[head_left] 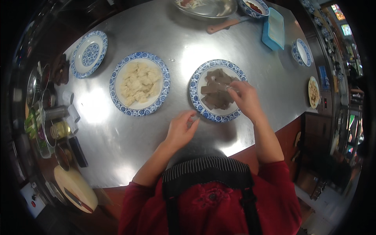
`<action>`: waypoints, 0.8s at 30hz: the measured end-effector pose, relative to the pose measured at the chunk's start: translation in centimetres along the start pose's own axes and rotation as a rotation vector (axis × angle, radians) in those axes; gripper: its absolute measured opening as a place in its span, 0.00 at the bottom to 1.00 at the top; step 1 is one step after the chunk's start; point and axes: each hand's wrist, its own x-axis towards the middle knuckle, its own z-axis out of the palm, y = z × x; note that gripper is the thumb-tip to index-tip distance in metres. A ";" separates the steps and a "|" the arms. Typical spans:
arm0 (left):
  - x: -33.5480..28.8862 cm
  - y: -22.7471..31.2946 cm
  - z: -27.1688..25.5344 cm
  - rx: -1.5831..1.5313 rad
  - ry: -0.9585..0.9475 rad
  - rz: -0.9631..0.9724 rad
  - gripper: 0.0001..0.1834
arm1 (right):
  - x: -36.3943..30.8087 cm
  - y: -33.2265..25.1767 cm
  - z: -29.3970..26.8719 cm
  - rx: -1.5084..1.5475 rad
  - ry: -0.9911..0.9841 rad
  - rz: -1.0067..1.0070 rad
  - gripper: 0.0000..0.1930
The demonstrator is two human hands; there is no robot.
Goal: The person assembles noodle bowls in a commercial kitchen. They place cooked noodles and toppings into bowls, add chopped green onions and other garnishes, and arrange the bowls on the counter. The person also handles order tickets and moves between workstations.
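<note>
Apron (207, 171), right hand (247, 101) at slices (212, 98)

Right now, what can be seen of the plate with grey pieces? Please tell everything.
The blue-and-white plate is round, ceramic-looking, with a patterned rim and pale centre. It lies face up on the metal table under loosely piled grey-brown slabs. The right hand is over its right edge; the left hand is at its lower-left rim, contact unclear.
</note>
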 end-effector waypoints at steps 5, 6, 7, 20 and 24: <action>3.9 2.2 3.7 0.324 0.032 0.358 0.16 | -2.1 4.4 -3.6 0.047 0.023 0.123 0.12; 4.7 2.8 4.6 0.365 0.011 0.372 0.17 | -2.4 5.1 -4.1 0.053 0.023 0.113 0.13; 5.5 3.4 5.5 0.405 -0.009 0.386 0.17 | -3.0 5.7 -4.4 0.050 0.016 0.144 0.14; 9.4 6.6 13.1 0.763 -0.153 0.373 0.19 | -3.8 10.9 -3.7 0.216 0.167 0.167 0.15; 9.7 6.6 13.5 0.758 -0.122 0.453 0.13 | -3.7 11.2 -4.0 0.267 0.196 0.204 0.14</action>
